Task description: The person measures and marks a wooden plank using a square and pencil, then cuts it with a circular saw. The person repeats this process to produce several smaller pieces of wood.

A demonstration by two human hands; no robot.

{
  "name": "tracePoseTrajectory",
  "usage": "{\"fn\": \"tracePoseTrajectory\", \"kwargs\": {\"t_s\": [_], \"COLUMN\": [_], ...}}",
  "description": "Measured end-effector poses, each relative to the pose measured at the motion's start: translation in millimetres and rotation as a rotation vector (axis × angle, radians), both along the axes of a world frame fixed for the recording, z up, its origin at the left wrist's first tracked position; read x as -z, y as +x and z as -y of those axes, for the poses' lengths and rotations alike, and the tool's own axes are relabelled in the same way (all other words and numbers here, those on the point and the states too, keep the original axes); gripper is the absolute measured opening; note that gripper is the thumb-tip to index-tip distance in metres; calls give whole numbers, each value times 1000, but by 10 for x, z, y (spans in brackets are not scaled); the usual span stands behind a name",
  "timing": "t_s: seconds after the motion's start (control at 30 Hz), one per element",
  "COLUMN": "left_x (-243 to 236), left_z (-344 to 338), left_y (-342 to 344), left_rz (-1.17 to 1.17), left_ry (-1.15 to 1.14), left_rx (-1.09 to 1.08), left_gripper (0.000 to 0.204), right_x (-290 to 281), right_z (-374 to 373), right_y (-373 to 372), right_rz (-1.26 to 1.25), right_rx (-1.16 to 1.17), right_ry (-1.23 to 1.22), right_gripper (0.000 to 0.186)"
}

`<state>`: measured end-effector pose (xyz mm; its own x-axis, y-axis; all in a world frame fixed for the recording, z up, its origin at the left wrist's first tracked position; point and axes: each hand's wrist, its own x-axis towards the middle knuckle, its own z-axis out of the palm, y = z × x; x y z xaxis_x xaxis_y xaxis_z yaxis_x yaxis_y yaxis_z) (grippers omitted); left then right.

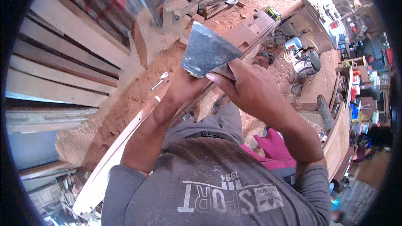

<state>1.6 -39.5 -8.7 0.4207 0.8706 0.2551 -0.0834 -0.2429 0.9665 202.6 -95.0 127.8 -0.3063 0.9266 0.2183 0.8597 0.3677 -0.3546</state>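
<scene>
My right hand (247, 81) is closed on a wide putty knife (211, 50), its thumb lying along the narrow end of the blade. The blade is grey, scuffed metal, flaring toward the far left, with a pale ragged crust along its lower left edge. Any handle is hidden by my fingers. My left hand (187, 83) is at that lower left edge, its fingers hidden behind the blade. Beyond the knife lies a long reddish-brown timber (253, 29) with cut recesses, and a yellow and black tape measure (273, 13) rests near its far end.
Sawdust covers the ground, with a small pale tool (163, 76) lying on it. Long boards (63, 75) stand at the left; offcuts (197, 0) are piled behind. To the right are a white bucket (293, 43), a reddish power tool (264, 59) and crowded shelves. Pink cloth (274, 146) lies beside me.
</scene>
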Motion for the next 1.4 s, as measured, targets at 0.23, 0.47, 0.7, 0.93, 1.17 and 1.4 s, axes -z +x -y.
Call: {"fn": "tracePoseTrajectory", "kwargs": {"t_s": [0.23,0.47,0.7,0.93,1.17,1.4], "left_x": [30,331,376,254,-70,-204], "left_z": [137,182,285,188,43,110], "left_y": [-182,-344,-352,-263,-302,-163], "left_rz": [-260,-19,-123,393,37,-54], "left_ry": [-297,94,73,-297,-321,-132], "left_rx": [-26,-26,-24,-310,2,-52], "left_gripper": [46,43,37,11,17,30], "right_x": [-606,-535,-154,-113,-178,-331], "right_z": [58,120,259,353,437,334], "right_y": [-193,-241,-262,-90,81,16], "right_rz": [-370,-16,27,-229,-385,-415], "right_rx": [8,-82,-78,76,200,108], "right_ry": [148,-56,-271,-288,-340,-215], "right_gripper": [41,45,46,44,51,42]}}
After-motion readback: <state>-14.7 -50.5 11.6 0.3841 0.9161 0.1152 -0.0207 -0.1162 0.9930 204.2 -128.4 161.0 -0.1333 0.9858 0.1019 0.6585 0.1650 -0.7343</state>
